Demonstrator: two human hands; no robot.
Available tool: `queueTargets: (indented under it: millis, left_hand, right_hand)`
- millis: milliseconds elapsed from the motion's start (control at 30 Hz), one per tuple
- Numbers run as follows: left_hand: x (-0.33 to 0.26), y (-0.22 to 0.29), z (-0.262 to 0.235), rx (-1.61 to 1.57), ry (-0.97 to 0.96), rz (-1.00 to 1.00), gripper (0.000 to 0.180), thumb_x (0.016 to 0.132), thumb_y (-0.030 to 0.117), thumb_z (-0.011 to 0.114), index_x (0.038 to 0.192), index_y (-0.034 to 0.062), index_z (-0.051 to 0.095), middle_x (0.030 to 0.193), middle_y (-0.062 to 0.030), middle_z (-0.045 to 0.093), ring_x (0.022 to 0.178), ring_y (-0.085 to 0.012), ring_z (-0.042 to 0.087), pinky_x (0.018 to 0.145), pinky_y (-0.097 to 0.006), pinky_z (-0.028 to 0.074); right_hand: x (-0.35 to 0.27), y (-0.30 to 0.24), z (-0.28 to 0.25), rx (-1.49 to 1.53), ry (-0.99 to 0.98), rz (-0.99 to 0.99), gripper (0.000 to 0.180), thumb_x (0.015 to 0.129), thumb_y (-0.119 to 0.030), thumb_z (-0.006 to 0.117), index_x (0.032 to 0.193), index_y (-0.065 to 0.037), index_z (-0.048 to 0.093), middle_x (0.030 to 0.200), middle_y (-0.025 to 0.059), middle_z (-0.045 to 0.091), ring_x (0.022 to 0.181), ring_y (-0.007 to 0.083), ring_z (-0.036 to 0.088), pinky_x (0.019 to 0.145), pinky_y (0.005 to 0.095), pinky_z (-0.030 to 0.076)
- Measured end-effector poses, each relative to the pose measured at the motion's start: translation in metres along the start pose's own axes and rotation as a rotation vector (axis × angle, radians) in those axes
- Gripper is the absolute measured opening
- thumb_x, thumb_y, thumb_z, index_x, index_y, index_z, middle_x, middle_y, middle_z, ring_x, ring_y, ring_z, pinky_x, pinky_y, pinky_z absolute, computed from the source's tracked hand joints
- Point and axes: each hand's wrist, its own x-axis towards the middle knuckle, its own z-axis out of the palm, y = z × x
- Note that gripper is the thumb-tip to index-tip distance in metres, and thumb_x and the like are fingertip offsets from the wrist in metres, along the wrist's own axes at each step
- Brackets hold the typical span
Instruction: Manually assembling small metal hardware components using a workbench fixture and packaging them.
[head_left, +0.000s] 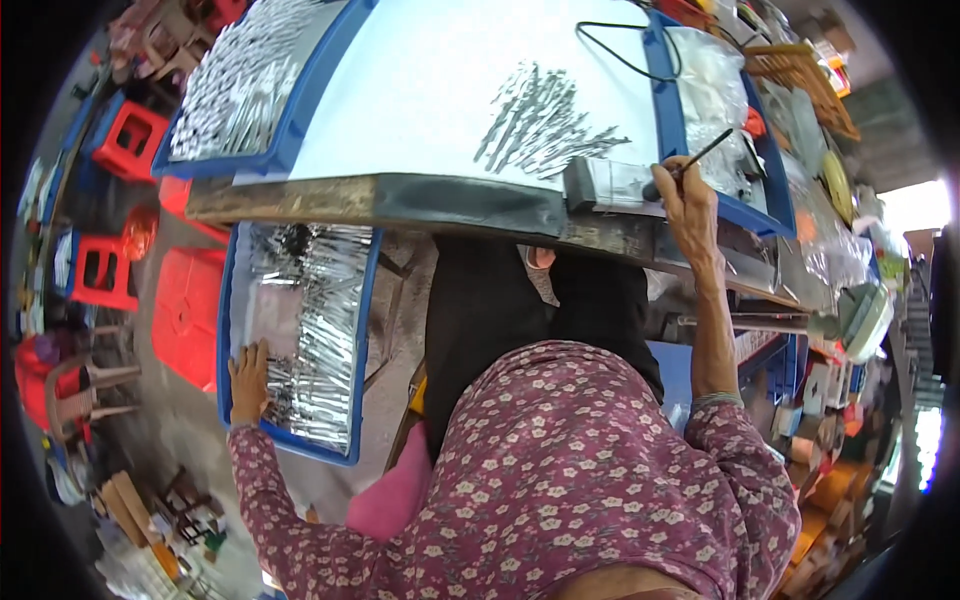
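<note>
My right hand (687,205) is closed around a slim dark stick-like tool (712,147) at the table's near edge; its kind is unclear. Just left of that hand, a small grey metal block (610,184) sits on the edge. Farther in, a loose pile of thin silver metal pieces (540,115) lies on the white table surface (400,90). My left hand (248,382) rests at the left side of a lower blue tray (357,400), fingers stretched over its inside. Many similar long silver pieces (325,345) fill the right part of that tray.
Another blue tray (290,135) of silver pieces stands at the table's far left. To the right, a blue tray (667,100) holds clear plastic bags (710,80). Red stools (190,310) stand beyond the lower tray. A black cord loop (610,50) lies across the table.
</note>
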Motion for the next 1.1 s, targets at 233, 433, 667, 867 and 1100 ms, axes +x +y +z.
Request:
queueTargets:
  millis: [233,433,667,867,1100]
  left_hand:
    - [0.022,-0.013,-0.032,-0.172,0.402,0.005,0.032,0.069,-0.006,0.049,0.099,0.0028,0.056,0.097,-0.0143,0.055,0.100,-0.0327,0.048,0.082,-0.044,0.039]
    - [0.073,0.081,-0.173,-0.474,0.783,0.190,0.038,0.067,-0.010,0.048,0.101,0.0021,0.059,0.093,-0.0163,0.059,0.089,-0.0325,0.055,0.079,-0.036,0.044]
    - [0.150,0.237,-0.286,-1.074,0.553,0.267,0.019,0.078,0.006,0.054,0.095,0.0024,0.062,0.091,-0.0169,0.062,0.079,-0.0316,0.060,0.071,-0.036,0.046]
    - [0.221,0.284,-0.270,-0.835,0.611,0.198,0.024,0.075,0.015,0.055,0.095,0.0027,0.060,0.091,-0.0183,0.060,0.084,-0.0361,0.057,0.075,-0.042,0.044]
    - [0.228,0.285,-0.272,-0.840,0.576,0.211,0.025,0.070,0.007,0.056,0.095,0.0017,0.058,0.076,-0.0183,0.062,0.073,-0.0338,0.060,0.066,-0.039,0.046]
  right_hand:
    - [-0.006,0.007,-0.018,0.142,0.076,0.033,0.020,0.086,-0.018,0.059,0.092,0.001,0.053,0.061,0.0096,0.054,0.054,0.0164,0.051,0.053,0.0284,0.042]
    - [-0.020,0.001,-0.027,0.337,0.129,0.129,0.020,0.087,-0.018,0.058,0.093,0.001,0.054,0.062,0.0044,0.052,0.056,0.0100,0.045,0.052,0.0251,0.039]
    - [-0.039,0.011,-0.038,0.361,0.085,0.196,0.017,0.088,-0.016,0.057,0.092,-0.001,0.054,0.062,0.0034,0.050,0.057,0.0098,0.044,0.053,0.0250,0.038]
    - [-0.048,0.019,-0.059,0.173,0.100,0.142,0.016,0.086,-0.019,0.058,0.091,-0.004,0.056,0.064,0.0092,0.058,0.056,0.0169,0.053,0.056,0.0294,0.042]
    - [-0.040,0.045,-0.085,0.272,0.071,0.259,0.015,0.082,-0.014,0.057,0.089,-0.001,0.054,0.069,0.0139,0.058,0.064,0.0283,0.056,0.061,0.0339,0.043]
